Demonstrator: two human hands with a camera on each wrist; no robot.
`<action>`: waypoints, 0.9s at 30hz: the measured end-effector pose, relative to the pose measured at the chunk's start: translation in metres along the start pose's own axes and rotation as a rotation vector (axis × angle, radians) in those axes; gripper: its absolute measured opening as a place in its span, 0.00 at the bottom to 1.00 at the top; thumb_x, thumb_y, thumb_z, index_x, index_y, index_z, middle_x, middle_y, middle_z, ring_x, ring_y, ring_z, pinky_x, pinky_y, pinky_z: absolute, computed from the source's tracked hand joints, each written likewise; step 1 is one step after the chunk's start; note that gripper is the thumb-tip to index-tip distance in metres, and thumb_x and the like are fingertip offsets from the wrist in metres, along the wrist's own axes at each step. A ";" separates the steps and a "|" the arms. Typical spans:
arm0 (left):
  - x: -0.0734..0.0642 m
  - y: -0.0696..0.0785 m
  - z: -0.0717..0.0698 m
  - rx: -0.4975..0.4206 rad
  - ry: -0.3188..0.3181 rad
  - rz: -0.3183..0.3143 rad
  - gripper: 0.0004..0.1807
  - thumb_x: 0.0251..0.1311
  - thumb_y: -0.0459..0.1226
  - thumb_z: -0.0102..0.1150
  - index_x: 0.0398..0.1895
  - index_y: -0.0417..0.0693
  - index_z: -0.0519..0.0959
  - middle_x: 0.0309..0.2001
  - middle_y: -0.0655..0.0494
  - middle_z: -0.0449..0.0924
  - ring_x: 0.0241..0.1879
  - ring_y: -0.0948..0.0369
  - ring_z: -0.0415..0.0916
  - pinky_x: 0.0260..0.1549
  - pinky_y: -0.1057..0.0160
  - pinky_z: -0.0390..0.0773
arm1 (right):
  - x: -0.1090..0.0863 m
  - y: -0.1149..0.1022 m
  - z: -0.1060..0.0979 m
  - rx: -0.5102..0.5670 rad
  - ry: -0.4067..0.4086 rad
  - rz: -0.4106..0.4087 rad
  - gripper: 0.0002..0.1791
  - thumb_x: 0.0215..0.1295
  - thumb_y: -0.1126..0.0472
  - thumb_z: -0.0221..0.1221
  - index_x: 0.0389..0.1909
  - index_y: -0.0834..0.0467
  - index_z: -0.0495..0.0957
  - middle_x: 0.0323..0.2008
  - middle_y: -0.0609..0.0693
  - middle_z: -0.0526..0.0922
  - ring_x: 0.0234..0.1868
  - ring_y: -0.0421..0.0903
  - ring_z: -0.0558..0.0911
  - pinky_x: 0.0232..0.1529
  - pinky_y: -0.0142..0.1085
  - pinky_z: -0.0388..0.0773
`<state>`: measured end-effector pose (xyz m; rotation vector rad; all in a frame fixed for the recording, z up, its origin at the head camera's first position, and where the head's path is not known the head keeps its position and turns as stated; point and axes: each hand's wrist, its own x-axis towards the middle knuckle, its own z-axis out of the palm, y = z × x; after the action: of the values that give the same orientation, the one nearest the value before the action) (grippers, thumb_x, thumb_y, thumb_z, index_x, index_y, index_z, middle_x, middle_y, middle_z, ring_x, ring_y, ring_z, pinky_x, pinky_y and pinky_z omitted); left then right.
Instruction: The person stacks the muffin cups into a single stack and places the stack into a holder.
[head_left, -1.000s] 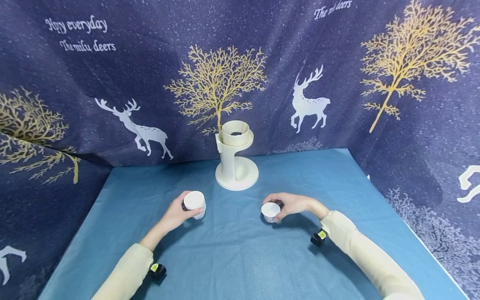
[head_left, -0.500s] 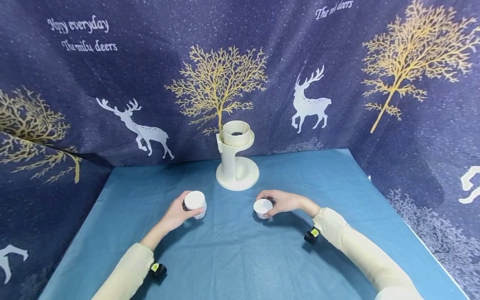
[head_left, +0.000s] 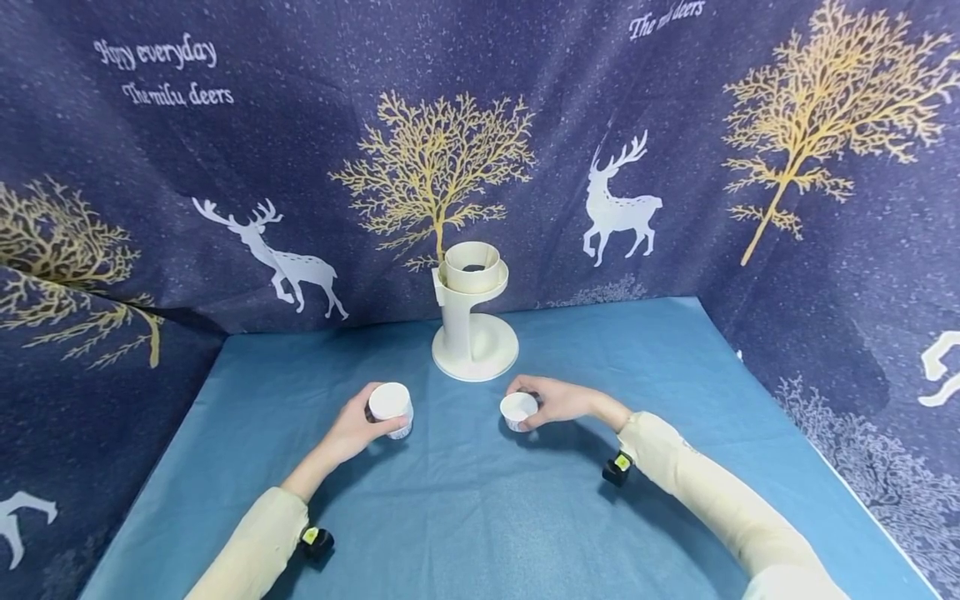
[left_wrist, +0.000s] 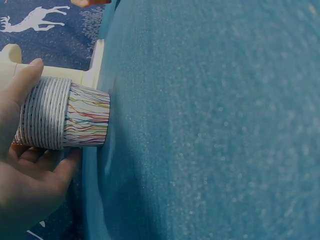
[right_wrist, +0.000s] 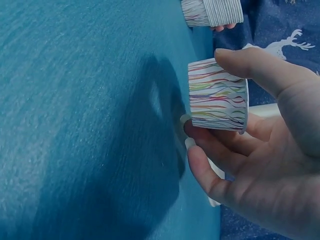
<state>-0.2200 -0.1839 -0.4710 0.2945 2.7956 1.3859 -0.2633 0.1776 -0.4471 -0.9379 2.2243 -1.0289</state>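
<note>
My left hand (head_left: 351,429) grips a stack of nested paper cups (left_wrist: 65,114), white with thin coloured wavy lines, its many rims showing in the left wrist view. To the right, my right hand (head_left: 558,400) holds a single paper cup (right_wrist: 218,95) of the same pattern between thumb and fingers. In the head view this cup's mouth faces up and its inside shows white. The right wrist view has the cup a little off the blue cloth, with a shadow beside it. A gap of cloth separates the two hands.
A cream stand (head_left: 456,329) with a round base and a ring on top stands at the back middle. A cream cup-shaped holder (head_left: 472,267) sits in the ring. Behind the blue-covered table (head_left: 465,500) hangs a dark blue cloth with trees and deer.
My right hand has moved left with the single cup, slightly up the head view, nearer the cup stack. The left hand and its stack have stayed in place.
</note>
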 end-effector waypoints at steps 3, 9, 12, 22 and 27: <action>0.000 -0.001 0.001 0.004 -0.002 0.006 0.38 0.43 0.50 0.69 0.57 0.47 0.67 0.50 0.47 0.75 0.49 0.54 0.72 0.47 0.55 0.71 | 0.002 -0.001 0.001 0.008 0.004 0.011 0.26 0.54 0.59 0.64 0.52 0.55 0.65 0.50 0.51 0.75 0.50 0.47 0.73 0.48 0.39 0.74; -0.001 -0.001 0.000 -0.017 0.006 0.012 0.37 0.43 0.49 0.70 0.57 0.47 0.67 0.50 0.47 0.75 0.48 0.53 0.72 0.47 0.55 0.71 | 0.009 -0.008 0.001 0.015 0.014 0.009 0.25 0.55 0.59 0.63 0.53 0.55 0.65 0.50 0.52 0.75 0.49 0.47 0.73 0.47 0.39 0.73; 0.000 -0.002 -0.001 -0.019 0.009 0.012 0.37 0.43 0.49 0.70 0.57 0.48 0.67 0.50 0.47 0.75 0.49 0.53 0.72 0.47 0.54 0.70 | 0.014 -0.012 0.001 0.004 0.017 0.004 0.26 0.55 0.58 0.63 0.53 0.54 0.64 0.50 0.52 0.74 0.49 0.47 0.74 0.47 0.38 0.73; 0.000 0.000 -0.001 -0.002 -0.001 -0.001 0.38 0.43 0.50 0.70 0.57 0.48 0.67 0.51 0.47 0.75 0.49 0.53 0.72 0.47 0.54 0.70 | 0.027 -0.026 0.006 -0.033 0.014 -0.023 0.25 0.55 0.56 0.63 0.52 0.52 0.66 0.49 0.51 0.76 0.48 0.45 0.75 0.45 0.36 0.74; 0.000 0.000 -0.001 0.012 -0.002 -0.003 0.38 0.43 0.50 0.69 0.57 0.48 0.67 0.51 0.47 0.74 0.49 0.54 0.72 0.48 0.54 0.70 | 0.032 -0.031 0.007 -0.047 0.008 -0.027 0.24 0.55 0.56 0.64 0.52 0.51 0.66 0.48 0.50 0.76 0.46 0.44 0.75 0.45 0.36 0.74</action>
<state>-0.2201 -0.1849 -0.4706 0.2920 2.8021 1.3683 -0.2671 0.1358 -0.4311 -0.9880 2.2571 -0.9973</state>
